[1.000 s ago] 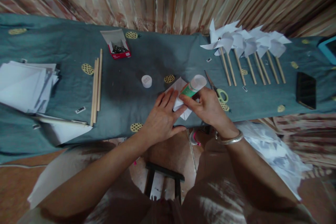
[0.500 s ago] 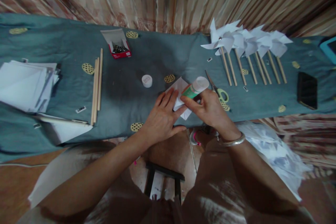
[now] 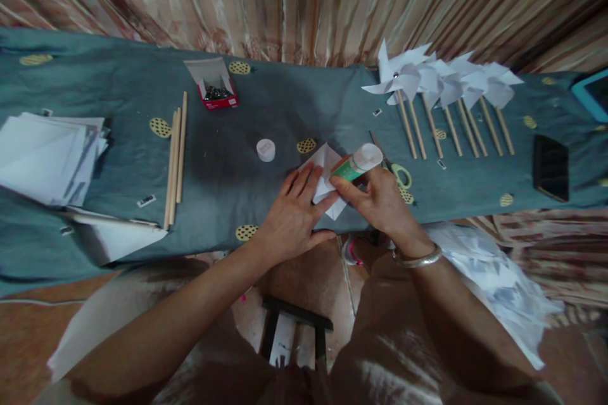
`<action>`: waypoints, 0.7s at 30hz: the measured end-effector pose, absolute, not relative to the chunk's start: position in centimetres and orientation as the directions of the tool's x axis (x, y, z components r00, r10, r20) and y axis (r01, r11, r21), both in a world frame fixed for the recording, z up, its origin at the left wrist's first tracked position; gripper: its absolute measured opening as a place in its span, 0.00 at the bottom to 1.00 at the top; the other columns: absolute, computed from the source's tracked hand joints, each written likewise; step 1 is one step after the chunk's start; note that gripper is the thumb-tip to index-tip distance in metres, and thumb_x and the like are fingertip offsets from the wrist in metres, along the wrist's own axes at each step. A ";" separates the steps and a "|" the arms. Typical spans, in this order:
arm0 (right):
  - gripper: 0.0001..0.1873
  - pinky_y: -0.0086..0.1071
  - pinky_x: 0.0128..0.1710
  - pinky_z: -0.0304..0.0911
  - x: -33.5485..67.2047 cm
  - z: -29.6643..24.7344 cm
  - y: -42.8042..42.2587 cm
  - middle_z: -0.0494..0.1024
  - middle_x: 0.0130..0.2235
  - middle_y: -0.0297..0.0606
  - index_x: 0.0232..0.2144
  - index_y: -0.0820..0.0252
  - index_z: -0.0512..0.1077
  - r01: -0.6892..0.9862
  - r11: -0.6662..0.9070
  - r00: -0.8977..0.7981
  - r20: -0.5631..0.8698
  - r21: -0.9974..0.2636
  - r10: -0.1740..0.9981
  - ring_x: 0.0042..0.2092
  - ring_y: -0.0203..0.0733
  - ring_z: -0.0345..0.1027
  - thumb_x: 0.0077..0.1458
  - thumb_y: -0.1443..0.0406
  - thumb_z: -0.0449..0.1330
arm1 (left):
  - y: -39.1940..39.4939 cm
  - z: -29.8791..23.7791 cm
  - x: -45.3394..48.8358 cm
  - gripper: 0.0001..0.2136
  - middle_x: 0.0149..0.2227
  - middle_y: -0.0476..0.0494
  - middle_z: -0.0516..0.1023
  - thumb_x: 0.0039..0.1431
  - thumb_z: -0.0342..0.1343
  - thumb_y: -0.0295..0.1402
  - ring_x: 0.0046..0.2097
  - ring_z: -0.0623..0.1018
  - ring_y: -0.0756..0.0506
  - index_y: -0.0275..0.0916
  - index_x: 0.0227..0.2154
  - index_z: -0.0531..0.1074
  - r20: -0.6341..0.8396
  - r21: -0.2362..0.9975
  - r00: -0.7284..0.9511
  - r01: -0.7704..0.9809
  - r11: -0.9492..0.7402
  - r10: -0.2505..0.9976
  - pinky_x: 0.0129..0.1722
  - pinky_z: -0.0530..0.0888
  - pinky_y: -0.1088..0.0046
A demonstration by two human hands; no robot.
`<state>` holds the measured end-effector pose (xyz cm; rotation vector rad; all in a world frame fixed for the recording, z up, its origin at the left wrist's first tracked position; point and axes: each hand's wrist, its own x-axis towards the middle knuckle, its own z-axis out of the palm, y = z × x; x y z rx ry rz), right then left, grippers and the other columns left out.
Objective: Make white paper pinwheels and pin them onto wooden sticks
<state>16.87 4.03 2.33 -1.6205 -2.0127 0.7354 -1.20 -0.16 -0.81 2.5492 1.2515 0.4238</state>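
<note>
A folded white paper piece [image 3: 325, 161] lies near the front edge of the teal cloth-covered table [image 3: 118, 158]. My left hand [image 3: 292, 215] lies flat on the paper's left part, fingers stretched out. My right hand [image 3: 380, 199] grips a green and white glue tube [image 3: 357, 162], its tip pointing down at the paper. A white cap [image 3: 266, 150] stands on the cloth to the left of the paper.
Yellow-handled scissors [image 3: 396, 171] lie just right of my right hand. Several finished white pinwheels on wooden sticks [image 3: 441, 95] lie at the back right, with a black phone [image 3: 551, 168] beyond. Wooden sticks [image 3: 175, 158], a white paper stack [image 3: 47, 155] and a red box of pins [image 3: 216, 93] sit left.
The glue tube has tilted a little lower and shifted slightly right in my right hand. My left hand has stayed on the paper.
</note>
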 end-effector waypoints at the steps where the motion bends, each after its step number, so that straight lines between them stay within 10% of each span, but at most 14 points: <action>1: 0.14 0.33 0.25 0.52 16.9 2.3 4.1 0.73 0.25 0.35 0.32 0.60 0.74 0.735 0.165 -0.205 0.017 -0.658 0.979 0.24 0.36 0.59 0.55 0.54 0.61 | -0.1 -0.8 -1.2 0.35 0.68 0.25 0.54 0.55 0.61 0.49 0.68 0.53 0.25 0.38 0.62 0.62 0.137 0.363 0.585 0.721 -0.590 0.799 0.63 0.56 0.43; 21: 0.14 0.34 0.31 0.59 16.4 2.3 4.7 0.76 0.29 0.38 0.37 0.60 0.74 0.684 0.158 -0.197 0.028 -0.712 0.980 0.30 0.40 0.67 0.56 0.55 0.61 | -0.2 -0.7 -1.2 0.34 0.68 0.24 0.52 0.55 0.61 0.48 0.69 0.52 0.25 0.39 0.61 0.64 0.127 0.376 0.583 0.720 -0.583 0.802 0.63 0.55 0.43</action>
